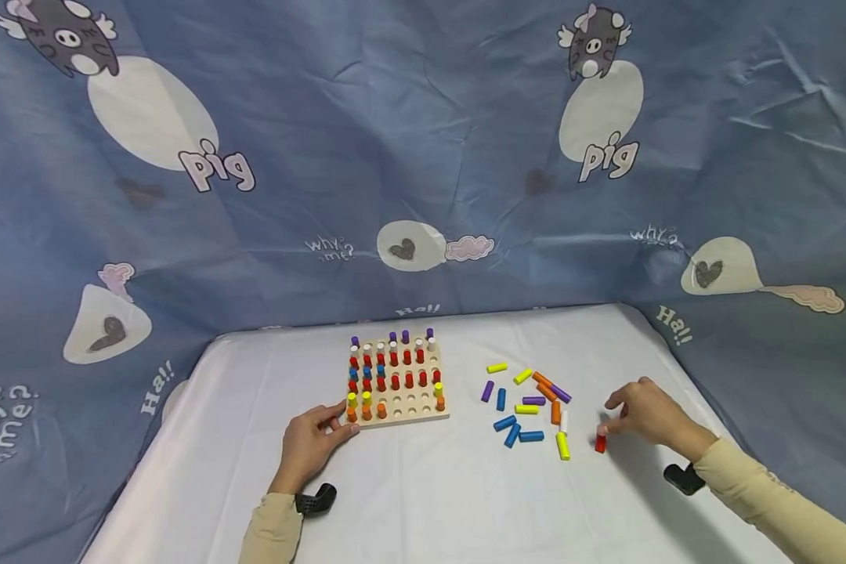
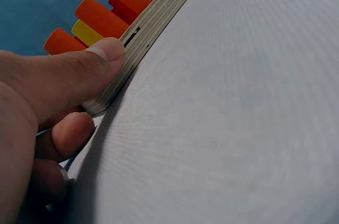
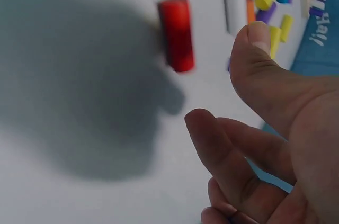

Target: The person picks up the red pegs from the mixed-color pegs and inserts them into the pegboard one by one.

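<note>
A wooden pegboard [image 1: 403, 421] stands left of centre, with rows of purple, white, red, blue, yellow and orange pegs upright in its holes. My left hand [image 1: 310, 440] grips its near left corner; in the left wrist view the thumb [image 2: 108, 49] presses the layered edge and the other fingers curl beside the corner. At the right, my right hand [image 1: 646, 417] hovers over the table by a single red peg [image 1: 601, 443]. The right wrist view has that red peg [image 3: 178, 36] lying on the cloth, apart from the spread thumb and index finger, with nothing between them.
Loose yellow, blue, purple, orange and white pegs lie scattered between the board and my right hand, among them a blue peg [image 1: 532, 436] and a yellow peg [image 1: 562, 446]. A white cloth [image 1: 465, 501] covers the table. Blue printed fabric [image 1: 423, 157] hangs behind and at both sides.
</note>
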`<state>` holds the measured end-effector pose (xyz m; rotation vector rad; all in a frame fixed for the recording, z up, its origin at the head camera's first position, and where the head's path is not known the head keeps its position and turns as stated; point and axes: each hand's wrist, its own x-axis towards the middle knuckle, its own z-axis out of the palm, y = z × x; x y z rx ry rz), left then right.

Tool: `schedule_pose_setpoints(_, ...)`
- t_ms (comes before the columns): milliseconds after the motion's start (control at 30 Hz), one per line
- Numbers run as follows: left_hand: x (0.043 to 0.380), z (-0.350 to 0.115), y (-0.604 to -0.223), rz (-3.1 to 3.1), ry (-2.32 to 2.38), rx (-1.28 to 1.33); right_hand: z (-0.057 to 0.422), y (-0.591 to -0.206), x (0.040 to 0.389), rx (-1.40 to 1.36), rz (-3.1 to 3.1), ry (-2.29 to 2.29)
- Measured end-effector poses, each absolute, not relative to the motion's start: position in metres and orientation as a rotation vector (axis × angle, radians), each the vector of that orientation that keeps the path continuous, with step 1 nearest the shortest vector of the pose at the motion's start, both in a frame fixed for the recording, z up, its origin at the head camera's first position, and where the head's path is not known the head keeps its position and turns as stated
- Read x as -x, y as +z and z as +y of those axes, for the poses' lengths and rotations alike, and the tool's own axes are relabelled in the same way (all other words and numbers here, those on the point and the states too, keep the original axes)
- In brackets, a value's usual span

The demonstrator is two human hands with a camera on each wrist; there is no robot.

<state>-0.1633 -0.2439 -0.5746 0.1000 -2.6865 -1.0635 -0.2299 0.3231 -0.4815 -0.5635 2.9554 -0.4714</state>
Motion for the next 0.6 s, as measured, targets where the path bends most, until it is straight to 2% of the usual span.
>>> schedule_pose_setpoints(400, 0.161, -0.245, -0.575, -2.709, -1.066, -0.145, 0.316, -0.511, 0.217, 0.702, 3.020, -0.477)
schedule_pose_setpoints(600, 0.163, -0.243, -0.573, -2.703, -1.083, -0.147, 0.313, -0.516, 0.213, 0.652, 3.086, -0.494)
